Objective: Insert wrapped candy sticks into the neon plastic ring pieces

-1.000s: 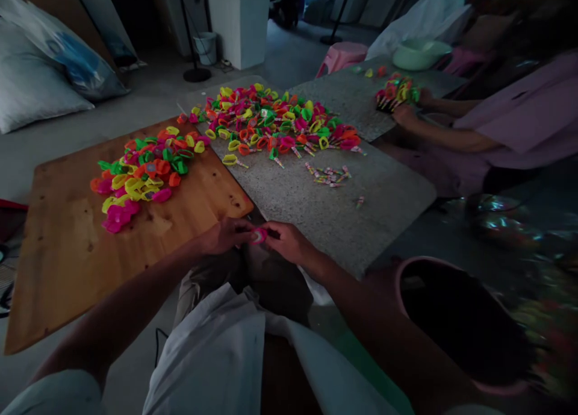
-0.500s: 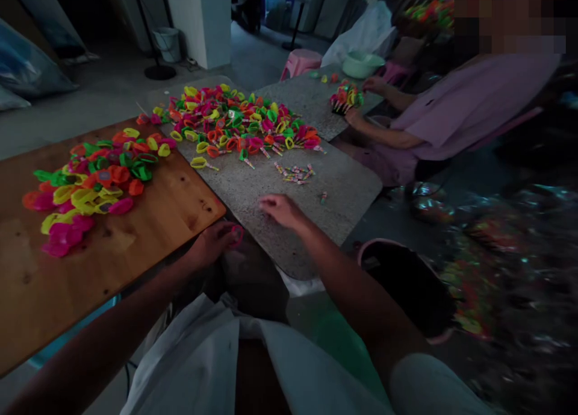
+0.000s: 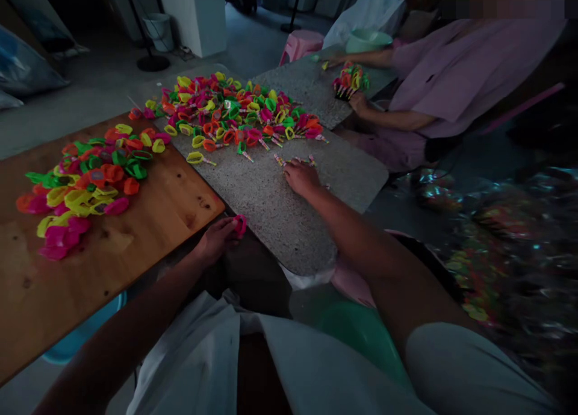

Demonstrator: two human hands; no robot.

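My left hand (image 3: 215,241) is closed on a small pink plastic ring-shaped piece (image 3: 240,225), just off the edge of the wooden board. Over on the grey speckled table, my right hand (image 3: 301,177) reaches down to a few small patterned sticks (image 3: 280,160). Its fingers bend onto them, and the fingertips are hidden, so I cannot tell whether one is gripped. Beyond lies a big heap of bright watch-like plastic toys with patterned sticks attached (image 3: 235,111). On the board, to the left, is a pile of similar coloured pieces without visible sticks (image 3: 90,177).
A wooden board (image 3: 135,246) meets the grey table (image 3: 266,222) at a narrow gap. Across the table, a co-worker in a pink shirt (image 3: 456,78) handles a bunch of toys (image 3: 352,78). A green basin (image 3: 368,40) and pink stool (image 3: 301,43) stand behind; clear bags (image 3: 510,216) lie right.
My right hand has moved forward and right, from bare tabletop onto the small sticks. My left hand still holds the pink piece, now turned more into view. The co-worker's far arm has stretched across the table.
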